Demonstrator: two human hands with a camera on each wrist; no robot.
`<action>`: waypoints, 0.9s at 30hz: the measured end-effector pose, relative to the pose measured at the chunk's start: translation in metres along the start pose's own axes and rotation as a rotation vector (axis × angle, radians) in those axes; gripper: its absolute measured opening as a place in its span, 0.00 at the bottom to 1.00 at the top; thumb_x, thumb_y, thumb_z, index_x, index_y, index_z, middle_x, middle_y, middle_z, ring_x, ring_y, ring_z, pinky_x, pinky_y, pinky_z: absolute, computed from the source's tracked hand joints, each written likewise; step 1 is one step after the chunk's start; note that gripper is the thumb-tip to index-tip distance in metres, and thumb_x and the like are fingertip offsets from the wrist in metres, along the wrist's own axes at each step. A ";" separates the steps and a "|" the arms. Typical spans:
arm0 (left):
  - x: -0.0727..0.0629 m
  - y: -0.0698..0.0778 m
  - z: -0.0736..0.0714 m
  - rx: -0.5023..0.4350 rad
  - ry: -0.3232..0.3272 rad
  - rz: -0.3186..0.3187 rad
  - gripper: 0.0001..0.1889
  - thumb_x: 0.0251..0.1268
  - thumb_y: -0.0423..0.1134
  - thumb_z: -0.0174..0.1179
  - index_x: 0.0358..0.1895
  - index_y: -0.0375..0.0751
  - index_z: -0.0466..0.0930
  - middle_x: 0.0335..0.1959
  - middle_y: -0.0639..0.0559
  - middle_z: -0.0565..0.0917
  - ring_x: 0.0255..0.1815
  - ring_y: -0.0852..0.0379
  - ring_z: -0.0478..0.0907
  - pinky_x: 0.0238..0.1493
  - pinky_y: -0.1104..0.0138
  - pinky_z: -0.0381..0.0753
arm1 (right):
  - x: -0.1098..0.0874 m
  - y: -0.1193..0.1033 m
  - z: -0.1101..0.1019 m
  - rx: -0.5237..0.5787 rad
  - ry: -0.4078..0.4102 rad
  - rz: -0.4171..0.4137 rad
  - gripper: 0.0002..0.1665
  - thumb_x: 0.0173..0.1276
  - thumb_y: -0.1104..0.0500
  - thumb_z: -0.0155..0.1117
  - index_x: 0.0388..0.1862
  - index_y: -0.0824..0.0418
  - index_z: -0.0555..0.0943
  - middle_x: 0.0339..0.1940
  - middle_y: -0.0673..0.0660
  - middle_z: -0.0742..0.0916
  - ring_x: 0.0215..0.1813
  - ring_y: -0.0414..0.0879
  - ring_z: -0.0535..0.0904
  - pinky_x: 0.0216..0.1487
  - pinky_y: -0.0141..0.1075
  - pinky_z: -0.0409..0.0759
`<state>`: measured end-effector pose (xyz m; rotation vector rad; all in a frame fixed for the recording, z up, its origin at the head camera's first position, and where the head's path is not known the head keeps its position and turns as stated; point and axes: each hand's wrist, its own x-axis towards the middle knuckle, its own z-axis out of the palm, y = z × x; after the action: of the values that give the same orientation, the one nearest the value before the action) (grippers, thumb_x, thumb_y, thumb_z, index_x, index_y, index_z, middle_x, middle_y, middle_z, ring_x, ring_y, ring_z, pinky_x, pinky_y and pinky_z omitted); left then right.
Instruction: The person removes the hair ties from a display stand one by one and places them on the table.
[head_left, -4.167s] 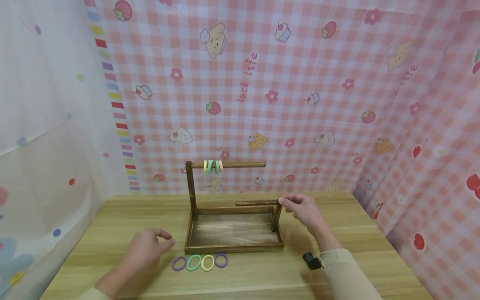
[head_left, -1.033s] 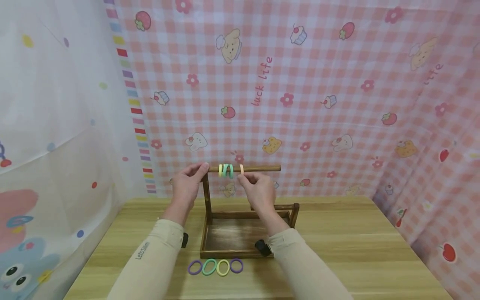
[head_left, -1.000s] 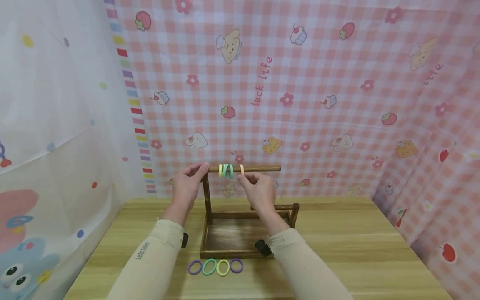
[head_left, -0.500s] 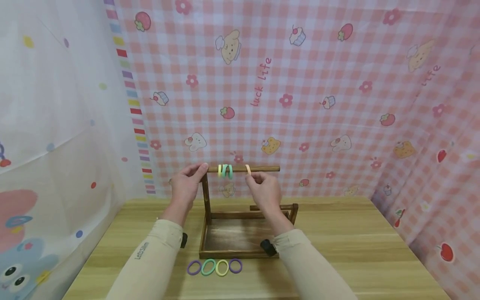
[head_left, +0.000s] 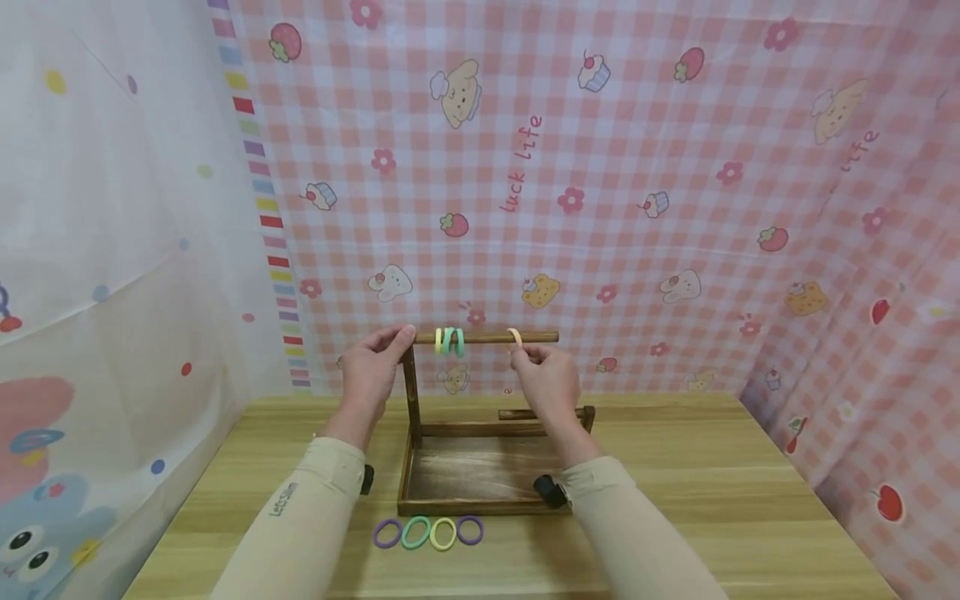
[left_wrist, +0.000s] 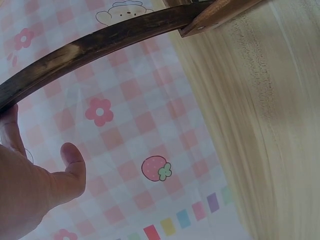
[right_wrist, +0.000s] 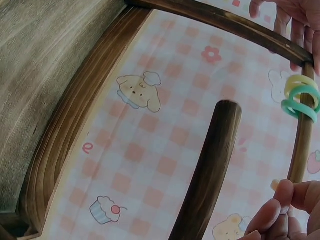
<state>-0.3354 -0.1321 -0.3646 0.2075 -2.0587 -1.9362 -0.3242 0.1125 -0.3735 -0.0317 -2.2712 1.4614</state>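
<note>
A dark wooden stand (head_left: 414,392) has a tall post on the left and an upper rod (head_left: 487,337) running right from its top. My left hand (head_left: 371,367) grips the top of that post, thumb at the corner. With thumb and finger, my right hand (head_left: 551,379) pinches a pale peach hair tie (head_left: 515,337) looped round the rod, towards its free right end. Left of it hang a yellow hair tie (head_left: 438,342) and green hair ties (head_left: 460,342). In the right wrist view, my fingers hide most of the peach hair tie.
Before the stand's tray (head_left: 480,507) lie a purple ring (head_left: 377,542), a green ring (head_left: 405,542), a yellow ring (head_left: 433,543) and another purple ring (head_left: 481,540) on the wooden table (head_left: 712,475). A shorter lower rod (head_left: 513,414) stands at the right, partly behind my right arm.
My right hand has left the lower post, reached the upper rod and slid the peach hair tie rightwards along it. My left hand came up to the tall post and has stayed there.
</note>
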 end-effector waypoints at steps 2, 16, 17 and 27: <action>0.000 0.000 0.000 0.004 0.001 0.000 0.25 0.69 0.60 0.71 0.59 0.46 0.90 0.59 0.44 0.89 0.55 0.52 0.86 0.66 0.56 0.83 | 0.002 0.001 -0.002 -0.011 0.005 0.011 0.16 0.76 0.48 0.67 0.44 0.58 0.94 0.35 0.57 0.95 0.20 0.41 0.74 0.19 0.33 0.66; 0.000 0.000 0.000 0.006 -0.002 0.017 0.25 0.70 0.59 0.71 0.59 0.45 0.89 0.60 0.43 0.89 0.56 0.50 0.86 0.65 0.57 0.83 | 0.005 0.014 -0.016 -0.133 0.052 -0.031 0.15 0.75 0.45 0.69 0.40 0.55 0.91 0.33 0.55 0.93 0.21 0.43 0.76 0.21 0.36 0.69; 0.000 0.000 0.000 0.007 -0.004 0.016 0.26 0.70 0.59 0.71 0.60 0.45 0.89 0.60 0.43 0.89 0.57 0.50 0.86 0.65 0.57 0.83 | 0.005 0.015 -0.016 -0.137 0.057 -0.040 0.15 0.75 0.44 0.69 0.40 0.54 0.91 0.32 0.54 0.93 0.21 0.43 0.76 0.21 0.36 0.69; -0.002 0.001 0.000 0.003 -0.006 0.011 0.25 0.70 0.59 0.71 0.60 0.45 0.89 0.61 0.43 0.89 0.58 0.49 0.85 0.66 0.56 0.83 | 0.007 0.023 -0.023 -0.192 0.186 -0.132 0.12 0.74 0.49 0.70 0.42 0.55 0.93 0.31 0.53 0.94 0.26 0.49 0.86 0.24 0.36 0.72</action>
<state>-0.3338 -0.1317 -0.3642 0.1902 -2.0622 -1.9299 -0.3266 0.1437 -0.3831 -0.0710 -2.2079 1.1217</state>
